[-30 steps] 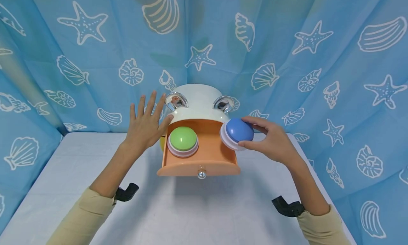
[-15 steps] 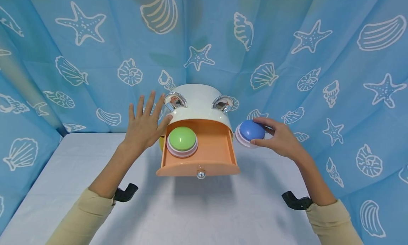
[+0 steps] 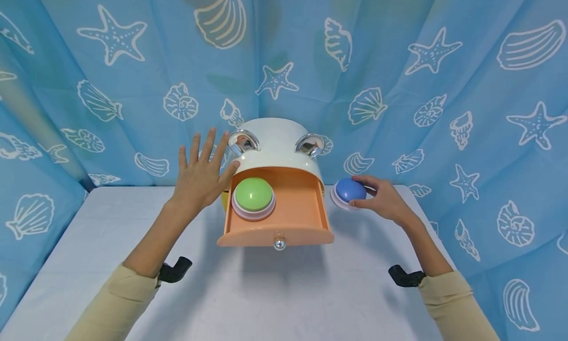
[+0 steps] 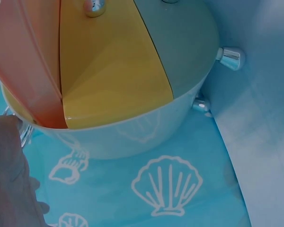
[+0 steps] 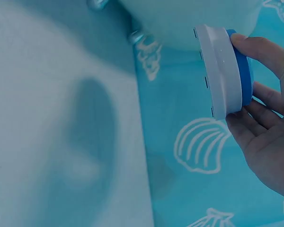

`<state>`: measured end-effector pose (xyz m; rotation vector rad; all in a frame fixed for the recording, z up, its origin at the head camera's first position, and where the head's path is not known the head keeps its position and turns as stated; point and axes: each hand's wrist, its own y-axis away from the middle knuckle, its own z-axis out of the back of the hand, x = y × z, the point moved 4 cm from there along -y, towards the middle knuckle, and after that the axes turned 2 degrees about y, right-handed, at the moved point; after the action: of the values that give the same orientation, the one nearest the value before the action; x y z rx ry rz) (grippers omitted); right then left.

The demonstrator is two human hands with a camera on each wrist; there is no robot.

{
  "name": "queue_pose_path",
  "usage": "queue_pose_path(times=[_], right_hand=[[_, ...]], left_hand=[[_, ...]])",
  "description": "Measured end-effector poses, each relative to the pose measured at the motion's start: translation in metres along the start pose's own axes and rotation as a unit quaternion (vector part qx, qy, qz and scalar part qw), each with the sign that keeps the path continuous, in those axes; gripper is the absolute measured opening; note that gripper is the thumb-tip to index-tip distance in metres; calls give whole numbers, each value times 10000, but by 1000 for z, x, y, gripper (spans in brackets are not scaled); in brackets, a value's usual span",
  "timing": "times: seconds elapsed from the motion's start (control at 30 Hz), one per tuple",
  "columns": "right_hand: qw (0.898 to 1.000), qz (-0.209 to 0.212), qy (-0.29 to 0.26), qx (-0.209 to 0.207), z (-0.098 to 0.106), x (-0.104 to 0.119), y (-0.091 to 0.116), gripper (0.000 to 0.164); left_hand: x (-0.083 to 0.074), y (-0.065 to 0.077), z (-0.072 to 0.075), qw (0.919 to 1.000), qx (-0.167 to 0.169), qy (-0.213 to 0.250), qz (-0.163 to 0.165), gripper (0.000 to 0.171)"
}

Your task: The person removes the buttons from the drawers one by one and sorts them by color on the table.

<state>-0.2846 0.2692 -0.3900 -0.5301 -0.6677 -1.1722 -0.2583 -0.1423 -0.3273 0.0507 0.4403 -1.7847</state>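
Note:
My right hand (image 3: 380, 199) pinches a round blue push button (image 3: 350, 190) with a white base, thumb on one side and fingers on the other. In the right wrist view the blue push button (image 5: 229, 73) is held off the table, its base facing the tabletop. A green push button (image 3: 254, 194) sits at the left in the pulled-out orange drawer (image 3: 301, 203) of a small white cabinet (image 3: 277, 138). At the cabinet's left side my left hand (image 3: 198, 183) has its fingers straight and spread, the thumb at the edge; whether it presses there I cannot tell.
Below the orange drawer, a yellow drawer (image 4: 109, 66) and a grey-green drawer (image 4: 184, 42) are closed. A silver knob (image 3: 280, 244) sticks out of the orange front. Behind the white-covered table (image 3: 284, 296) hangs a blue shell-patterned curtain (image 3: 301, 45).
My right hand has carried the blue push button from over the drawer's right side out to the right, then lower towards the table. My left hand has stayed put.

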Motion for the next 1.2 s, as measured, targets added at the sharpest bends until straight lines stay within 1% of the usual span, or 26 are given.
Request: queue_pose_path(times=[0.23, 0.33, 0.7, 0.8, 1.0, 1.2], right_hand=[[9999, -135, 76, -24, -6, -26, -7, 74], [9999, -89, 71, -39, -10, -30, -8, 73], [9998, -183, -39, -10, -21, -49, -13, 71], [9997, -232, 64, 38, -26, -56, -16, 72], [9978, -490, 384, 210, -35, -67, -20, 72], [9948, -823, 459, 397, -43, -77, -20, 72]], left_hand=[[0, 1, 0, 10000, 34, 6, -28, 73], [1, 1, 1, 10000, 26, 36, -5, 73], [-2, 0, 0, 10000, -58, 62, -15, 73], [-2, 0, 0, 10000, -48, 67, -17, 73], [-2, 0, -1, 10000, -50, 62, -19, 73], [-1, 0, -1, 10000, -27, 25, 1, 74]])
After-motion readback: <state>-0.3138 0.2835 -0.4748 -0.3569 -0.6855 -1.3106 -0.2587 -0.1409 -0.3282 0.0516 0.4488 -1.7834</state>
